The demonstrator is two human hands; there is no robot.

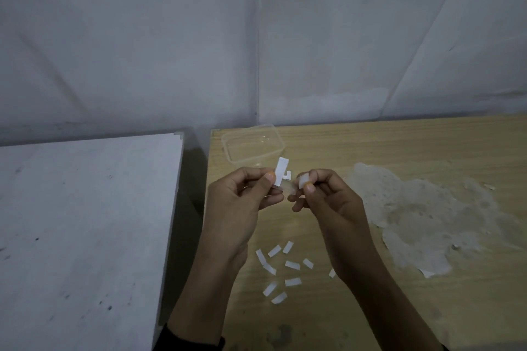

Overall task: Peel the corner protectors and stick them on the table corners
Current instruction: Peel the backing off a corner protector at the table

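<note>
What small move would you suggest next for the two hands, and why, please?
Probably pull the left hand away to strip the white backing strip off fully: it sticks up from the corner protector, which the right hand pinches.

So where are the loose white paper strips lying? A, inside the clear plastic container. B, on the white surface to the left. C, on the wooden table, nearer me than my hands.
C: the white strips lie scattered on the near part of the wooden table; none shows in the clear container or on the white surface.
</note>
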